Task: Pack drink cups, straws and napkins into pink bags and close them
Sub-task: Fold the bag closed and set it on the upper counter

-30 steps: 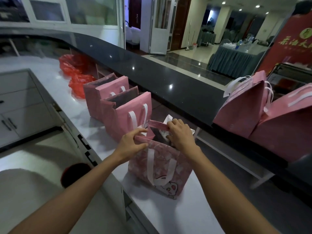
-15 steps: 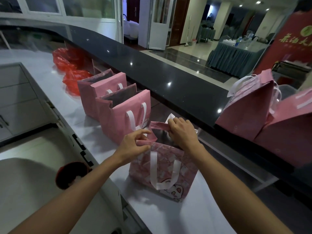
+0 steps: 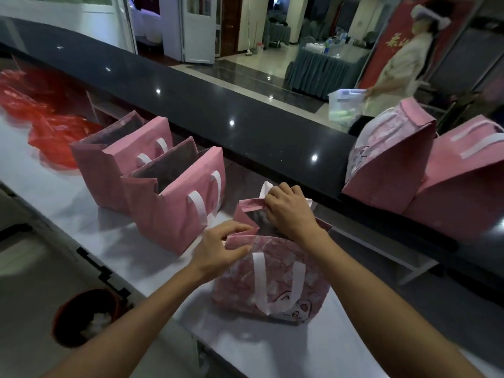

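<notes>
The bag (image 3: 272, 282) stands upright near the counter's (image 3: 68, 203) edge, mouth up, cartoon face toward us. Left hand (image 3: 221, 249) pinches the near rim; right hand (image 3: 289, 211) grasps the far flap. No writing readable.

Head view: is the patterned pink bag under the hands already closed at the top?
No. The patterned pink bag gapes open, its left hand pinching the near rim and right hand gripping the far rim.
</notes>
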`<act>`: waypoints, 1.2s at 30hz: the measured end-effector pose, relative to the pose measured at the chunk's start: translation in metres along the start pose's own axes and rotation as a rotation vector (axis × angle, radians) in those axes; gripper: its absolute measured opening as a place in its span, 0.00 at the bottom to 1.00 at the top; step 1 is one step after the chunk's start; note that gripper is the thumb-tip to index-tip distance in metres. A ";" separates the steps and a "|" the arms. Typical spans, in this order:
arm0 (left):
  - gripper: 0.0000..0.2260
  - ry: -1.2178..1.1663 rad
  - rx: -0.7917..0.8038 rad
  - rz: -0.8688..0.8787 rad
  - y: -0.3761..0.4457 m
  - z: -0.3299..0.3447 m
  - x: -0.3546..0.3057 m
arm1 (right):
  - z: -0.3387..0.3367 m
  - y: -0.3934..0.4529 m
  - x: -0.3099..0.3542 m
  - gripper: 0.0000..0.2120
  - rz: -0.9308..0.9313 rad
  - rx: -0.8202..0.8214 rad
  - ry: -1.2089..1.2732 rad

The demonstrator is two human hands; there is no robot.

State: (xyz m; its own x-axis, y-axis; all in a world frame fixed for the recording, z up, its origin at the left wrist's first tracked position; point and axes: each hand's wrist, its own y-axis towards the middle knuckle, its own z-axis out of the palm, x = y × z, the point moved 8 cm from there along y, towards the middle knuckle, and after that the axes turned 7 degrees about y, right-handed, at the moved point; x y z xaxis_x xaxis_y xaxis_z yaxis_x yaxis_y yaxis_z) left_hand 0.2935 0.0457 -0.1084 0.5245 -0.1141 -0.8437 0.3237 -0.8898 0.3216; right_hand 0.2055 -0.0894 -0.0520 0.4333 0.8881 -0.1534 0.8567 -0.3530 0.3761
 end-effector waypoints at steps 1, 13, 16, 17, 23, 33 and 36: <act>0.17 -0.003 -0.019 0.028 0.001 -0.001 0.002 | -0.002 0.000 0.000 0.13 -0.001 -0.002 0.067; 0.16 0.008 -0.032 0.143 0.024 -0.005 0.008 | -0.030 -0.011 -0.028 0.03 0.306 0.081 0.552; 0.12 0.002 0.019 0.171 0.035 0.000 0.003 | -0.029 -0.016 -0.033 0.03 0.462 0.124 0.553; 0.12 0.001 0.032 0.182 0.038 0.001 0.001 | -0.031 -0.017 -0.032 0.05 0.482 0.120 0.546; 0.13 -0.038 0.029 0.240 0.053 0.002 -0.007 | -0.033 -0.020 -0.025 0.12 0.502 0.136 0.533; 0.21 0.017 -0.042 0.245 0.059 0.002 0.007 | -0.048 -0.057 -0.025 0.15 0.385 0.054 0.305; 0.22 0.011 -0.041 0.242 0.058 0.003 0.009 | -0.047 -0.074 -0.033 0.14 0.391 0.009 0.228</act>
State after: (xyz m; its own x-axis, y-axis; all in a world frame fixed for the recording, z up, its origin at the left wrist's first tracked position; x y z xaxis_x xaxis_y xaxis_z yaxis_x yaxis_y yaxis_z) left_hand 0.3150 -0.0078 -0.0990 0.5994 -0.3170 -0.7350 0.2191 -0.8182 0.5315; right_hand 0.1144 -0.0790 -0.0315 0.6526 0.7296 0.2043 0.6442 -0.6763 0.3573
